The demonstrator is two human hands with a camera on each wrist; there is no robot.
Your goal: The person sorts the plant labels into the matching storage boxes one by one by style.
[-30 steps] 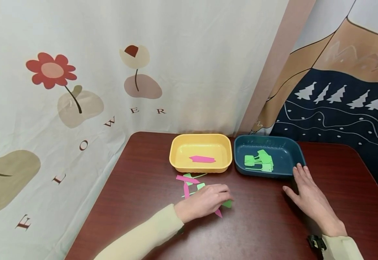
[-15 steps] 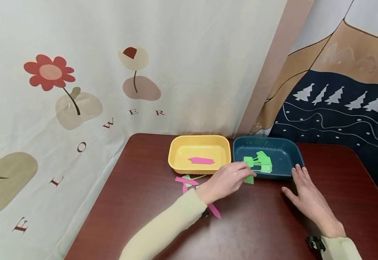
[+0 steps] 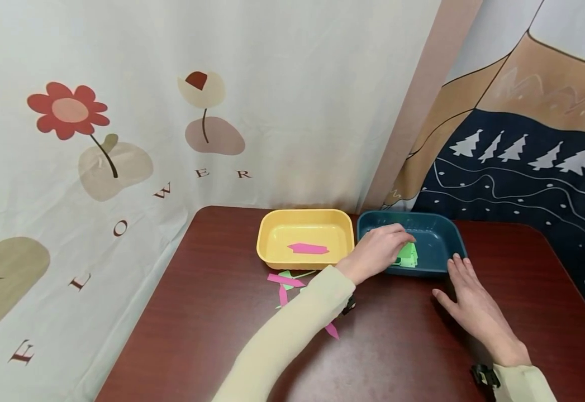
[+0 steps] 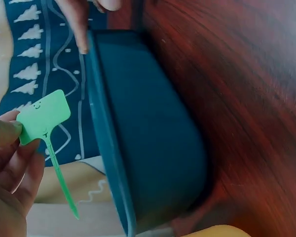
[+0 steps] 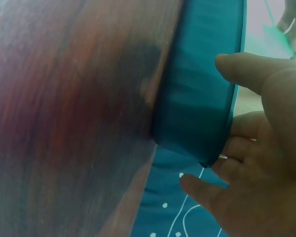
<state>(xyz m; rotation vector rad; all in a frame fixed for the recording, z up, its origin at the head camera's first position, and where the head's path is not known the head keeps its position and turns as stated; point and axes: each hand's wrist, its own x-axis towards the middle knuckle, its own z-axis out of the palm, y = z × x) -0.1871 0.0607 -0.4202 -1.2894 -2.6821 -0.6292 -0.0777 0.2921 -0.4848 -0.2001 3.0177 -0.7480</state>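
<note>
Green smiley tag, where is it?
In the left wrist view, the tag shows at the left, pinched by the left hand, near the blue tray's rim.

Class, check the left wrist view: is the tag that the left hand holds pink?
No: the tag pinched by the left hand is bright green.

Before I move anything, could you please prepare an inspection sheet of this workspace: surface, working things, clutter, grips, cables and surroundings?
Surface: dark red-brown table, glossy.
Job's things: yellow tray holds at least one pink piece; blue tray holds green tags.
Clutter: loose pink and green pieces, some overlapping, in front of the yellow tray, partly hidden by the left sleeve.
Grips: left grip pinches a smiling green tag over the blue tray; right grip has fingertips at that tray's near right corner.
Cables: nothing seen.
Surroundings: pale cloth with printed flowers; dark cloth with printed trees.
</note>
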